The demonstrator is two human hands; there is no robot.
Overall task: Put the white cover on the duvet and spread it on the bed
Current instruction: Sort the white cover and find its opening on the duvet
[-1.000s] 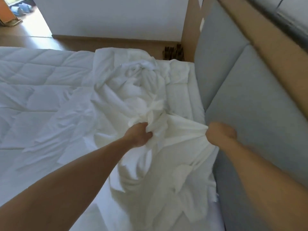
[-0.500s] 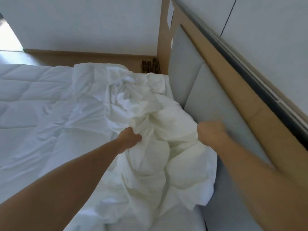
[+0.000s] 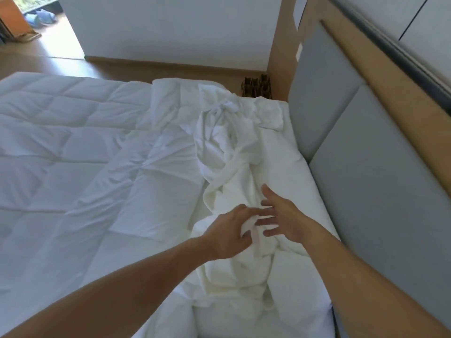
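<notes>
The quilted white duvet (image 3: 63, 147) lies spread over the bed on the left. The white cover (image 3: 229, 152) is a crumpled, twisted heap along the bed's right side, next to the headboard. My left hand (image 3: 230, 234) sits on the near part of the heap and pinches a fold of the cover between thumb and fingers. Just to its right is my right hand (image 3: 280, 217), with fingers spread and straight, holding nothing; its fingertips point toward my left hand over the cover.
A grey padded headboard (image 3: 366, 172) with a wooden frame runs along the right. A white wall and wooden floor (image 3: 61, 47) lie beyond the bed's far edge. A small dark object (image 3: 257, 87) stands in the far corner by a wooden post.
My right hand let go of the cover and spread its fingers. The bunched cover dropped onto the bed. Both hands came closer together near the heap's near end.
</notes>
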